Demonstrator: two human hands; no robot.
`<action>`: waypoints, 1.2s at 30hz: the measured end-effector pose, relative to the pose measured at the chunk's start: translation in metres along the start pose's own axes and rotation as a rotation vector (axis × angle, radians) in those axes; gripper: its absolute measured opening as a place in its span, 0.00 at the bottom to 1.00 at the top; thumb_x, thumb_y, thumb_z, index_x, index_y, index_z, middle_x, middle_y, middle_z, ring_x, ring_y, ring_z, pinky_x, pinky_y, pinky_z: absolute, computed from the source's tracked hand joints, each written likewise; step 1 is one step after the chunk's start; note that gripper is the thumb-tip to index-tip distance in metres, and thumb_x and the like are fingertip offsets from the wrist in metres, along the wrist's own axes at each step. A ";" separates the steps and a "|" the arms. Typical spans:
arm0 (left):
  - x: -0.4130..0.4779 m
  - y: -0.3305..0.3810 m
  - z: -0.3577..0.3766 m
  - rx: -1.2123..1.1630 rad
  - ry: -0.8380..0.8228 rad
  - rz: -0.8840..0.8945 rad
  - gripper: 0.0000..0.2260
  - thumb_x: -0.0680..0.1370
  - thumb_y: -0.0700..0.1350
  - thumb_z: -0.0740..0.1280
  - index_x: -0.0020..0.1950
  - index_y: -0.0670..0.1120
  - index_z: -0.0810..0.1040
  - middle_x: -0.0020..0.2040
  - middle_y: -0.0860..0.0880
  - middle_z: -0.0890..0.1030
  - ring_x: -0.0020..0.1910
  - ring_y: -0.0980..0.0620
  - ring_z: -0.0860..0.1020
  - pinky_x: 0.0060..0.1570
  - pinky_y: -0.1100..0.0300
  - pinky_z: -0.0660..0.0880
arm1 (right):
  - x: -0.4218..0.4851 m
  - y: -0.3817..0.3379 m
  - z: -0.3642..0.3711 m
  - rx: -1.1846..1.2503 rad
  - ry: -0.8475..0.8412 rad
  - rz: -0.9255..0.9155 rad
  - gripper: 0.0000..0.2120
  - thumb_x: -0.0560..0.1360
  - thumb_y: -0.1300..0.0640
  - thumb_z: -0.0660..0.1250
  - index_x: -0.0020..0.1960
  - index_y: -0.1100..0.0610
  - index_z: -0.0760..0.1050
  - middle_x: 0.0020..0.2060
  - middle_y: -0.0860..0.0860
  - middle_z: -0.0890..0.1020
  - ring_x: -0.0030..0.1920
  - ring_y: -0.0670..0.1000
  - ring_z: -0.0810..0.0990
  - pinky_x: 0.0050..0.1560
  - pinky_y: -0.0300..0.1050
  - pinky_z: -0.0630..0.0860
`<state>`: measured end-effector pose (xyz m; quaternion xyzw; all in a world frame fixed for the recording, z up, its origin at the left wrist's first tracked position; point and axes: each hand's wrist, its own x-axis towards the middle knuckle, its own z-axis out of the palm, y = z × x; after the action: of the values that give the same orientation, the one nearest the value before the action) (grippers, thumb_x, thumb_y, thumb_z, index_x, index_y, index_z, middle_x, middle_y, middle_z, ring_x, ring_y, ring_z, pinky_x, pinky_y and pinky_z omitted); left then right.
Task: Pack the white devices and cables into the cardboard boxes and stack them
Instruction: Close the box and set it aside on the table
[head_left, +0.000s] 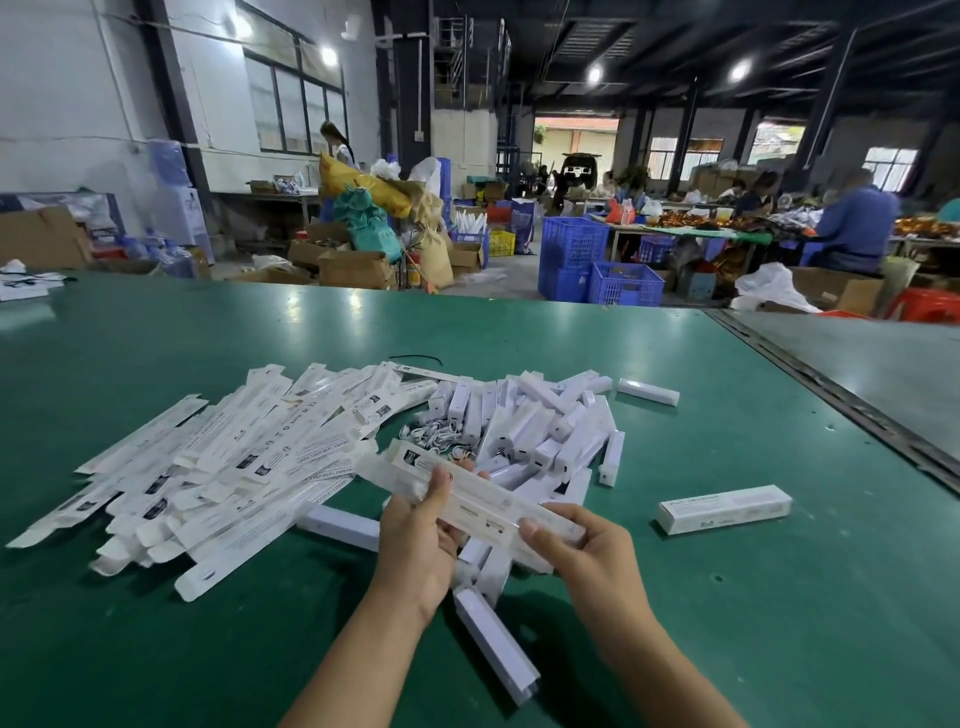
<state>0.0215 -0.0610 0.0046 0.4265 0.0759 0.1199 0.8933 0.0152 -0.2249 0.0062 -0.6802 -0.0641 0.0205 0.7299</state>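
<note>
The person holds one long white box (483, 500) in both hands, just above the near edge of the heap on the green table (753, 623). The left hand (415, 525) wraps the box near its middle, thumb on top and fingers curled beneath. The right hand (582, 556) pinches the near-right end, thumb pressed on the upper face. Both grips are clamped on the cardboard — one hand seems to steady the box so the other can work the end flap or feed something in. Blur hides whether anything is already inside.

The supplies lie within easy reach, probably so the person need not lean. The flat boxes (223, 457) fan out in a loose pile to the left, and the devices (535, 431) are heaped in the middle and to the right. A small tangle of cables (436, 434) sits between the two piles, just beyond the held box. One stray device (496, 644) lies near, between the forearms.

A closed box (724, 509) lies alone to the right, well apart from the heap — likely set aside there to keep finished work clear of loose parts. With only that one done and nothing stacked, the job looks barely begun.
</note>
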 end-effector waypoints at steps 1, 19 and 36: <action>-0.001 -0.001 0.001 -0.009 -0.024 -0.010 0.19 0.74 0.49 0.67 0.61 0.40 0.78 0.51 0.39 0.85 0.52 0.42 0.84 0.47 0.51 0.82 | 0.000 0.001 0.000 0.028 0.021 0.009 0.05 0.72 0.61 0.75 0.47 0.58 0.83 0.41 0.54 0.86 0.39 0.52 0.85 0.38 0.40 0.80; -0.014 -0.019 0.013 0.374 -0.214 0.119 0.25 0.71 0.46 0.75 0.66 0.57 0.72 0.54 0.52 0.86 0.54 0.48 0.84 0.53 0.50 0.82 | -0.001 0.001 0.004 0.003 -0.060 0.094 0.20 0.77 0.37 0.59 0.49 0.49 0.84 0.38 0.50 0.84 0.37 0.52 0.80 0.40 0.48 0.77; -0.017 -0.019 0.009 0.548 -0.209 0.290 0.23 0.74 0.58 0.73 0.65 0.67 0.69 0.48 0.49 0.84 0.45 0.49 0.84 0.43 0.57 0.81 | -0.001 0.011 -0.005 -0.339 -0.105 -0.456 0.17 0.70 0.60 0.77 0.52 0.43 0.79 0.35 0.45 0.79 0.33 0.44 0.81 0.37 0.38 0.78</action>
<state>0.0096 -0.0840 -0.0041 0.6673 -0.0483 0.1768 0.7219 0.0154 -0.2288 -0.0051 -0.7585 -0.2556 -0.1200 0.5873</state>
